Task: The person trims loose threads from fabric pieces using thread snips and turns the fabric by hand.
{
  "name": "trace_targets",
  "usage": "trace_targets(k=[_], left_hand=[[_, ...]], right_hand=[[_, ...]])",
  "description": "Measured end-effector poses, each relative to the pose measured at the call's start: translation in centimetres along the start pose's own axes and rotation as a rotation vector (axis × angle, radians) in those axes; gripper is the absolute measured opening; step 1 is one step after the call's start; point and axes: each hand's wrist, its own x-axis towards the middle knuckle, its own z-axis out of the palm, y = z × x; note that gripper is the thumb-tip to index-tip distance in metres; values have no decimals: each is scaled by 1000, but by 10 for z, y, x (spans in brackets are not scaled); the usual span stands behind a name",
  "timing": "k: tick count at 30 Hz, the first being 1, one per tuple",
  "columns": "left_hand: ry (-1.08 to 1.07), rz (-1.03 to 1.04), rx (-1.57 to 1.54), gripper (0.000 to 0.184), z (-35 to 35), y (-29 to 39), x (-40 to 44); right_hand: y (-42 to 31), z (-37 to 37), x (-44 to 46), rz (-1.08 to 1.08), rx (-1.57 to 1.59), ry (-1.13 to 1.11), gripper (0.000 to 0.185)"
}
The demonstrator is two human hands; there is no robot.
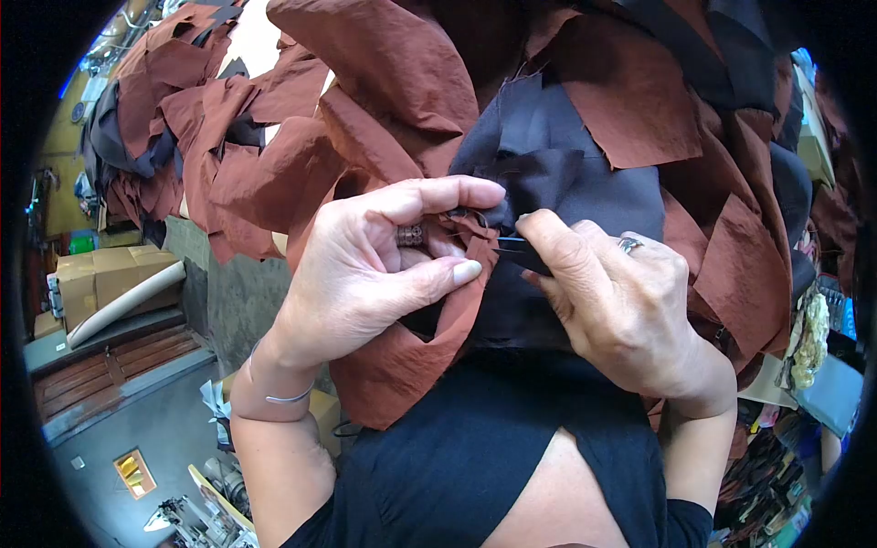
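Observation:
My left hand [356,265] pinches the edge of a rust-brown fabric piece [402,374], its thumb lying on the cloth and the index finger reaching over the top. The cloth is bunched into a small fold at the fingertips. Close on the right, my right hand [621,301] is closed around a small dark tool [528,257] with a thin shiny blade. The blade points left and meets the fold of cloth. Most of the tool is hidden in my fingers, so its exact kind is unclear. Dark navy fabric [603,196] lies just beyond both hands.
Heaped rust-brown fabric pieces [265,173] spread across the far side and left, with more rust cloth [744,265] at right. Cardboard boxes [119,279] and a pale roll [128,303] stand at left. A sewing machine [187,525] shows at lower left.

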Motion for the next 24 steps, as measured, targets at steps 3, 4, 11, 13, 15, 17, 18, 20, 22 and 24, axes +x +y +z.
trace_targets(k=[3,4,11,13,15,17,18,20,22,24], left_hand=[[9,13,7,42,2,0,0],[-18,32,32,41,1,0,0],[-75,77,76,37,1,-3,0],[-80,91,93,37,2,-4,0],[-82,103,107,37,3,-5,1],[-81,95,101,37,2,-5,1],[-80,92,99,37,2,-5,1],[-82,106,121,36,2,-6,1],[-80,123,134,36,2,-7,2],[-75,142,138,36,3,-6,2]], right_hand=[[-1,1,0,-27,-59,0,40],[-1,1,1,-36,-77,3,40],[-5,1,1,-79,-145,4,39],[-6,2,1,-89,-168,9,39],[-6,3,2,-91,-186,13,39],[-7,3,1,-87,-199,16,39],[-7,3,1,-89,-202,15,39],[-7,3,2,-95,-205,14,38],[-8,3,2,-100,-228,15,39],[-7,6,2,-124,-268,53,37]])
